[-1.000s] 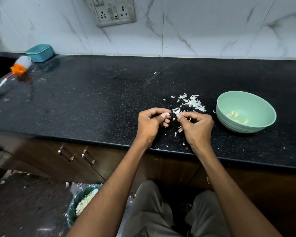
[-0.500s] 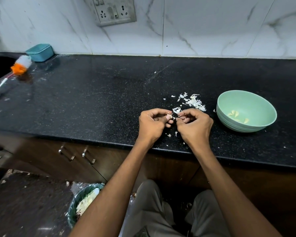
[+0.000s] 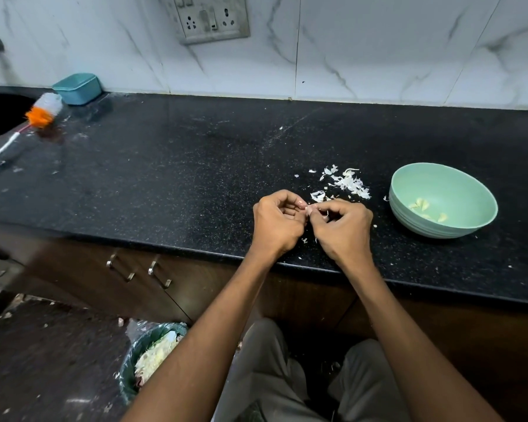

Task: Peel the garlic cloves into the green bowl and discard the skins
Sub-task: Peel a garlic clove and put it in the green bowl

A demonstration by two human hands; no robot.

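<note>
My left hand (image 3: 276, 222) and my right hand (image 3: 343, 228) meet over the black counter near its front edge, fingertips pinching one small garlic clove (image 3: 310, 209) between them. The clove is mostly hidden by my fingers. A pile of white garlic skins (image 3: 346, 184) lies on the counter just beyond my hands. To the right stands the green bowl (image 3: 470, 222) with a few peeled cloves (image 3: 427, 210) inside. A few skin flakes (image 3: 304, 240) lie under my hands.
A bin (image 3: 131, 365) lined with a bag and holding skins stands on the floor, lower left. An orange and white brush (image 3: 28, 123) and a teal box (image 3: 77, 88) lie at the counter's far left beside a dark sink. Cabinet handles (image 3: 159, 274) are below the counter edge.
My hands have closed together on the clove and shifted slightly; the fingers work at it. The bowl and skin pile have not moved.
</note>
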